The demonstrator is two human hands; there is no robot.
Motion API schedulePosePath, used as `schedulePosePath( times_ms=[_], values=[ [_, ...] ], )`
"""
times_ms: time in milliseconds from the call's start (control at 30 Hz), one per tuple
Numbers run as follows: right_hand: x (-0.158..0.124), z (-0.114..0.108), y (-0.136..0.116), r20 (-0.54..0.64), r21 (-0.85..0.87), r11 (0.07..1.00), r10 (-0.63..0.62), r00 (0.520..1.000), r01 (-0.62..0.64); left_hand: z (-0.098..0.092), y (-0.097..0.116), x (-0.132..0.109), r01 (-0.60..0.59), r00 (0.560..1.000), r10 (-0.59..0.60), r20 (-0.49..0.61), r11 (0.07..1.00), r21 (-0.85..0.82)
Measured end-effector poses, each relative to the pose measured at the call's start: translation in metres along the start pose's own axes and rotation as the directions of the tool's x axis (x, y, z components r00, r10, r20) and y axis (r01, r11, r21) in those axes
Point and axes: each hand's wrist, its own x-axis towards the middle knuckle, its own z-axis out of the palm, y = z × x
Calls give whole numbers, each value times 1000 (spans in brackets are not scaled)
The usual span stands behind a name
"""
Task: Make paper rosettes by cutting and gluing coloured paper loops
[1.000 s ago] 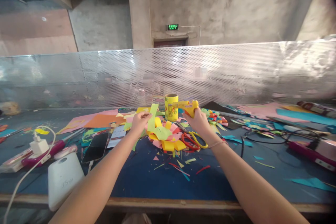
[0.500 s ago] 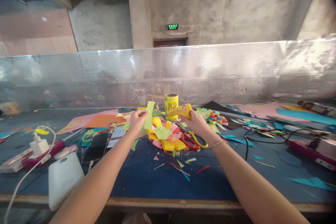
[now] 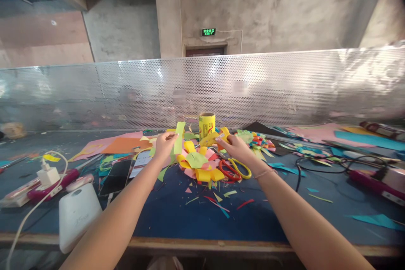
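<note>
Between the fingertips of my left hand (image 3: 165,143) is a light green paper strip (image 3: 179,138), standing upright. My right hand (image 3: 237,147) is closed around a yellow hand tool (image 3: 211,139) with a small printed label; its exact kind is unclear. The tool points left, in front of a yellow printed cylinder (image 3: 207,123). Below and between my hands lies a paper flower (image 3: 198,162) of yellow loops, pink pieces and a green centre. Scissors (image 3: 241,168) with red and yellow handles rest at the flower's right side, partly covered by paper and my hand.
Paper scraps (image 3: 217,197) litter the blue tabletop (image 3: 190,223). To the left are a phone (image 3: 116,178), a white power bank (image 3: 79,217) and a plugged-in charger (image 3: 47,176). A black cable (image 3: 299,173) crosses the right side. A perforated metal panel (image 3: 221,80) stands behind.
My right hand has shifted its grip on the yellow tool, fingers now stretched further left along it, and the tool has dipped slightly. The left hand keeps the green strip almost still.
</note>
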Motion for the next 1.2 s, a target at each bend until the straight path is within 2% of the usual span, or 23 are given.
schedulePosePath(
  times_ms=[333, 700, 900, 1200],
  values=[
    [1, 9, -2, -118, -67, 997, 26, 993, -34, 4, 2, -4, 65, 998, -61, 26, 981, -181],
    [-5, 20, -11, -68, -103, 992, 61, 996, -68, 6, 12, -8, 61, 998, -60, 12, 985, -161],
    [-8, 20, -14, -41, -96, 995, 5, 999, -9, 7, 14, -10, 60, 998, -61, -2, 982, -181],
    [-8, 24, -13, -26, -197, 980, -23, 999, 17, 6, 15, -10, 65, 998, -65, 3, 982, -175]
  ],
)
